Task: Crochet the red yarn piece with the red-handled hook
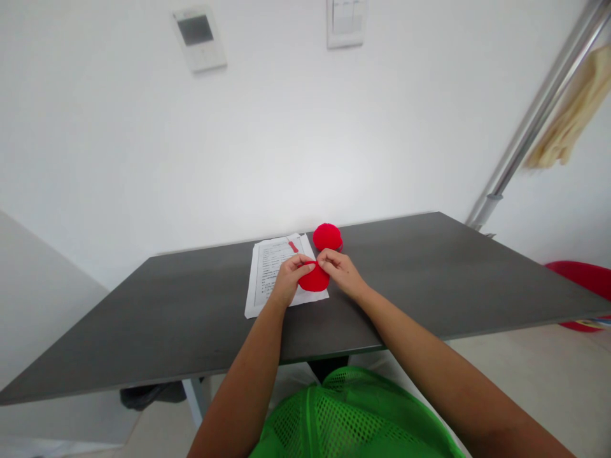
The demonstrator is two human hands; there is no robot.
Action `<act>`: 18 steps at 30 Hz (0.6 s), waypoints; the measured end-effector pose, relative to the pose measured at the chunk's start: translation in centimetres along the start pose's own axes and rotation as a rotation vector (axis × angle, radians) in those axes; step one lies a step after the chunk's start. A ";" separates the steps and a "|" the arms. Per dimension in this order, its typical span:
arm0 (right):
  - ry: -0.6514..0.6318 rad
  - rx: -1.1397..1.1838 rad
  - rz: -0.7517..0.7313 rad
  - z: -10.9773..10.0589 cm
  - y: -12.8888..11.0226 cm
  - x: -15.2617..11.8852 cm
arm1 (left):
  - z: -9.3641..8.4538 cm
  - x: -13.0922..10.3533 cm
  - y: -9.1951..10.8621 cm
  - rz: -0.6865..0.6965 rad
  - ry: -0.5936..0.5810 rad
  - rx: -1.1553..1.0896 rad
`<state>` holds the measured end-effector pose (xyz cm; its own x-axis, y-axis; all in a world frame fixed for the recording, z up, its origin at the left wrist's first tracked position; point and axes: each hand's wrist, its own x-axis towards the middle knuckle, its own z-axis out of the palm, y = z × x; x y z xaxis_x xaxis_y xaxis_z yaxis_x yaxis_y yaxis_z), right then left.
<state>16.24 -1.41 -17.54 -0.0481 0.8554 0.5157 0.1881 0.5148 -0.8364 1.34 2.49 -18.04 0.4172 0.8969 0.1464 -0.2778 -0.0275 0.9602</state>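
Observation:
A flat, rounded red knitted-looking piece is held up over the paper near the table's front edge. My left hand pinches its upper left edge between thumb and fingers. At the upper right edge my right hand is closed on the same piece, fingertips pressed together. Just behind my hands sits a red ball of yarn. Printed sheets of paper lie under and left of my left hand. A small tool with a red handle rests on the sheets.
The dark grey table meets a white wall behind. On the wall are a small screen panel and a switch plate. At the right stand a metal pole, hanging beige gloves and a red object.

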 end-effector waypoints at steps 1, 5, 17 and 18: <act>0.005 0.003 0.003 0.0 0.0 0.0 | 0.0 0.0 0.0 -0.007 0.003 -0.008; 0.001 0.023 0.010 0.0 -0.1 0.0 | 0.0 -0.1 0.1 0.000 0.012 0.001; -0.035 0.009 0.015 0.0 -0.1 0.0 | -0.3 0.1 -0.1 0.046 0.011 0.068; -0.036 0.010 0.013 0.0 -0.1 0.0 | -0.3 0.1 -0.1 0.043 0.009 0.064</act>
<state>16.25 -1.47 -17.44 -0.0809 0.8634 0.4980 0.1789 0.5041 -0.8449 1.17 2.69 -18.14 0.3980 0.8983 0.1863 -0.2394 -0.0943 0.9663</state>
